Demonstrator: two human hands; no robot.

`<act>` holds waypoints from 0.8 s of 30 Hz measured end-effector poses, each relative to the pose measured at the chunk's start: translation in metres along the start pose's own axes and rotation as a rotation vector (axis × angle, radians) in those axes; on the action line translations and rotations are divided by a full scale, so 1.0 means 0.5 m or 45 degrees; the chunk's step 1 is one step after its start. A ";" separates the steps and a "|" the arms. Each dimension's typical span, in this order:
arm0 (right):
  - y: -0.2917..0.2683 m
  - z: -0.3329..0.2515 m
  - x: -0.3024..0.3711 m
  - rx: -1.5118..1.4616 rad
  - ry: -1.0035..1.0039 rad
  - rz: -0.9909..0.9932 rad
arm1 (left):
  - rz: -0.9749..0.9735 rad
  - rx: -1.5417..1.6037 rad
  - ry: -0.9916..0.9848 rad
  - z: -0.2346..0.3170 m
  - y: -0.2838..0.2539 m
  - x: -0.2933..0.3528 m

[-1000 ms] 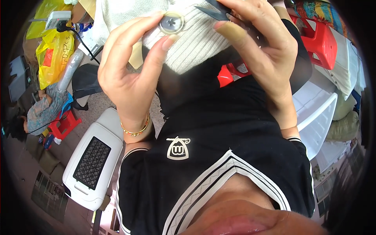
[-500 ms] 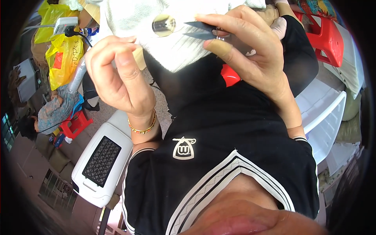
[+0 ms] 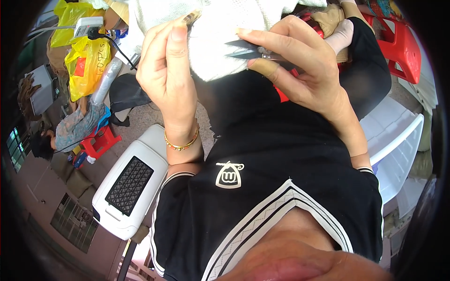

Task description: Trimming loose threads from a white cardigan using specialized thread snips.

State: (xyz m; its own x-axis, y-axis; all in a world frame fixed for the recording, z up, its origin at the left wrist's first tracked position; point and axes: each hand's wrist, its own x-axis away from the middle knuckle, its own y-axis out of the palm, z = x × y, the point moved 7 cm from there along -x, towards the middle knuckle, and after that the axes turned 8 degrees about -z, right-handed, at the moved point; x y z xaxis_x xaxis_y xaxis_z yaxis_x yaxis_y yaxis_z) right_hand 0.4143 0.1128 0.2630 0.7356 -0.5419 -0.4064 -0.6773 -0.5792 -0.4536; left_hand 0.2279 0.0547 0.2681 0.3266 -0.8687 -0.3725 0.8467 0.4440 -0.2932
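My left hand (image 3: 168, 70) is closed in a pinch. At its fingertips is a small round disc (image 3: 191, 18), yellowish with dark markings, seen tilted and partly covered by the thumb. White knitted fabric (image 3: 213, 56) lies just beyond and beneath both hands. My right hand (image 3: 304, 65) grips small thread snips (image 3: 243, 49) whose dark blades point left, spread apart over the fabric. A tan wrap (image 3: 264, 68) covers part of the right thumb.
Off to the left are yellow plastic bags (image 3: 86, 65), a white power strip (image 3: 88, 26) and a seated person (image 3: 79, 122). A white case with a black grille (image 3: 130, 185) stands nearer. On the right are a red stool (image 3: 401, 49) and a clear plastic bin (image 3: 398, 145).
The disc lay flat on the fabric; now my left hand has moved up and right and pinches it, tilted. My right hand keeps the snips, nearly in the same place.
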 end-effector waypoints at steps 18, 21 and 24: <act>-0.001 -0.006 0.006 0.088 -0.079 -0.059 | 0.029 0.333 -0.104 0.004 0.000 0.032; 0.002 -0.005 0.010 0.084 -0.068 -0.058 | -0.012 0.263 -0.052 0.005 -0.005 0.036; 0.004 -0.002 0.015 0.067 -0.052 -0.059 | -0.126 0.113 0.039 0.009 -0.014 0.028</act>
State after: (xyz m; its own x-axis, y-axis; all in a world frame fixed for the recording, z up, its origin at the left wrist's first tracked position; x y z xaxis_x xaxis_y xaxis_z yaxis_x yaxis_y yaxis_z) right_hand 0.4186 0.1070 0.2597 0.7665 -0.4898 -0.4154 -0.6420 -0.5698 -0.5130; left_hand 0.2284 0.0386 0.2688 0.2278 -0.8996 -0.3727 0.9084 0.3341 -0.2513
